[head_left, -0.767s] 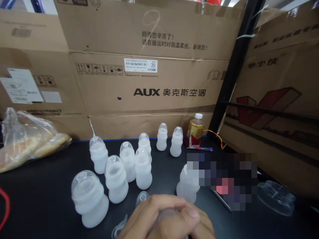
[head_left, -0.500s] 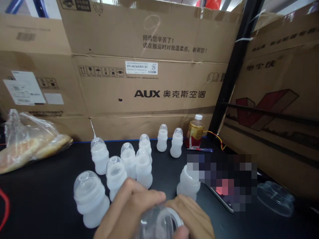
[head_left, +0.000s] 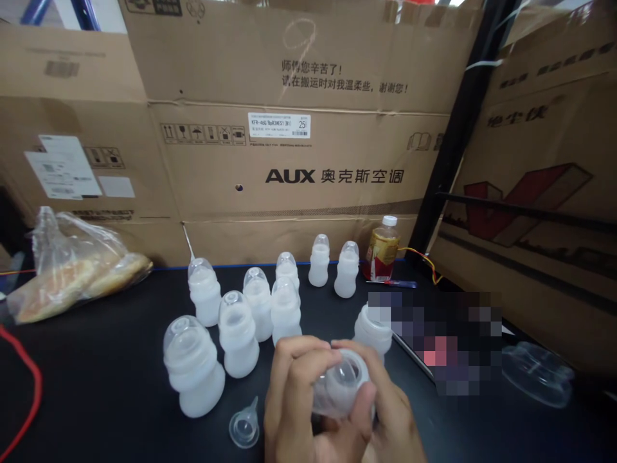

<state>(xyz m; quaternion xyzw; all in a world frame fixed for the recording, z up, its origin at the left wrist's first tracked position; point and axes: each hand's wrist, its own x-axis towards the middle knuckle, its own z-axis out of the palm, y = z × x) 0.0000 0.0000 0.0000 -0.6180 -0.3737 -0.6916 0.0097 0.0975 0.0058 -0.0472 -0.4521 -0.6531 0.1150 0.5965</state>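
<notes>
My left hand (head_left: 294, 392) and my right hand (head_left: 385, 421) together grip a clear domed bottle cap (head_left: 340, 386) low in the middle of the view, its open side turned toward me. A loose clear silicone nipple (head_left: 244, 427) lies on the black table (head_left: 96, 379) just left of my left hand. An uncapped white baby bottle (head_left: 373, 331) stands right behind my hands. Several capped white baby bottles stand to the left and behind, the nearest and largest (head_left: 193, 366) at the left front.
Cardboard boxes (head_left: 299, 148) wall off the back and right. A plastic bag of bread (head_left: 72, 270) lies at left, a red cord (head_left: 24, 392) at the left edge. A drink bottle (head_left: 382, 249) stands by a black post (head_left: 450, 141). A clear lid (head_left: 537, 373) lies at right.
My hands have lifted the clear cap up into view and turned it so its opening shows. The nipple on the table is now uncovered beside my left hand. The view shifted slightly.
</notes>
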